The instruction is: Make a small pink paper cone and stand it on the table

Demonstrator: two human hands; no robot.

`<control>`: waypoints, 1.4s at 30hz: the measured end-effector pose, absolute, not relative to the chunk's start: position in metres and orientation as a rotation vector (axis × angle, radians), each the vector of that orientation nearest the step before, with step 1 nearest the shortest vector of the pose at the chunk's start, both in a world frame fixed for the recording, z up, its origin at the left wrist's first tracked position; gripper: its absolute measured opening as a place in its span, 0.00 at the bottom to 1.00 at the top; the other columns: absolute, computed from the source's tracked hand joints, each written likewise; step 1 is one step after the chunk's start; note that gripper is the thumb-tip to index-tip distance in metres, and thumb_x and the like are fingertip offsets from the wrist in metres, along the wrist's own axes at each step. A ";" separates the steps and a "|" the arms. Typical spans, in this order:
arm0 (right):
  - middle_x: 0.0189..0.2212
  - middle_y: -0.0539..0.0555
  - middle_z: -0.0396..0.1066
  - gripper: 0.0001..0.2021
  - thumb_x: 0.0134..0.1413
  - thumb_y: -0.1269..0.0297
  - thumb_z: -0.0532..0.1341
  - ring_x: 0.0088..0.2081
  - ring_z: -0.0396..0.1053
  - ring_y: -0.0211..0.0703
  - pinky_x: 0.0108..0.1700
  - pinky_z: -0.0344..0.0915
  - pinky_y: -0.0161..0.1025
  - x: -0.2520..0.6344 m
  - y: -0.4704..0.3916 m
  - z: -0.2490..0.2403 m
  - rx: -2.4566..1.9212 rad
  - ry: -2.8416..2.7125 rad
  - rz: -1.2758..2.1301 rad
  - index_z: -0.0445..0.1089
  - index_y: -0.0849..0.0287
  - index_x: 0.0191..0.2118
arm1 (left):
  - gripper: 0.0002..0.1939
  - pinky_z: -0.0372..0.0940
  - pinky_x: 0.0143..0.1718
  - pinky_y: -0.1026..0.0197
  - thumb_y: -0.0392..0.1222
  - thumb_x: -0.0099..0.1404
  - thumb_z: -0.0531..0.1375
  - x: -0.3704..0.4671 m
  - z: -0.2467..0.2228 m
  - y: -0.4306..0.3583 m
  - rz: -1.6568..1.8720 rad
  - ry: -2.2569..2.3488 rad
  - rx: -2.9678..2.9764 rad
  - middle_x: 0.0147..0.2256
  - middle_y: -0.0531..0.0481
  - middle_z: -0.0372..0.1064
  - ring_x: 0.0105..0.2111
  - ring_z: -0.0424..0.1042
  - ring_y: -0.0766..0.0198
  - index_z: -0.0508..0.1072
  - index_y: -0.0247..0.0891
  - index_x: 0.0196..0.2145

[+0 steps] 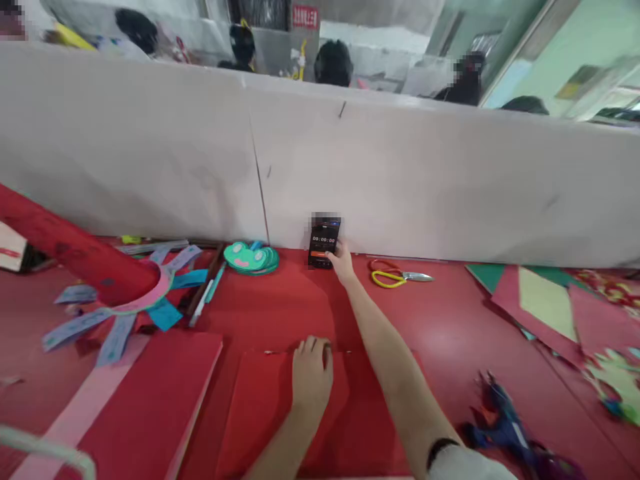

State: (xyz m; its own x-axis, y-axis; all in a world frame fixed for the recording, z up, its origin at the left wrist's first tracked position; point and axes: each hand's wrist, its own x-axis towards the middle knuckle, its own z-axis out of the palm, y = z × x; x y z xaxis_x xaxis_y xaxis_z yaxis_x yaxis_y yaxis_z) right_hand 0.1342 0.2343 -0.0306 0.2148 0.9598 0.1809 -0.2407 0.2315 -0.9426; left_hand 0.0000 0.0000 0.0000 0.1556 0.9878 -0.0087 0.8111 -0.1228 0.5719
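A black smartphone (324, 244) stands upright against the low white wall, its screen showing a timer at 00:00:00 with an orange button. My right hand (343, 262) is closed at the phone's right edge, thumb over the lower screen. My left hand (313, 373) rests palm down near the top edge of a red sheet (260, 413), its fingers loosely bent and holding nothing. Right of the phone lie scissors (393, 275) with red and yellow handles. Left of it sits a stack of green frog-face cutouts (251, 259).
A red tube (75, 240) with a pink ring and blue paper strips leans in from the left, above a red folder (150, 393). Coloured paper (540, 307) lies at right, near a blurred dark-blue tool (510, 427). People are beyond the wall (425, 180).
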 end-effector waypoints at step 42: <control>0.37 0.59 0.66 0.12 0.49 0.72 0.51 0.40 0.63 0.49 0.44 0.62 0.47 0.105 -0.067 -0.022 -1.636 -1.464 0.354 0.70 0.58 0.36 | 0.12 0.61 0.53 0.53 0.30 0.60 0.52 -0.061 0.015 -0.010 1.250 1.668 1.926 0.45 0.41 0.68 0.50 0.66 0.58 0.70 0.36 0.41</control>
State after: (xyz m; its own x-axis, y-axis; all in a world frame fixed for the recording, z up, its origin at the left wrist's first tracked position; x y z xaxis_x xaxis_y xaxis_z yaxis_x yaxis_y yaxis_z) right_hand 0.1051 -0.0669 -0.0224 0.2624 0.9052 0.3343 0.6523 0.0889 -0.7527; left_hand -0.0608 -0.0097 0.0145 -0.0542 0.9113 0.4081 0.6478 -0.2789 0.7089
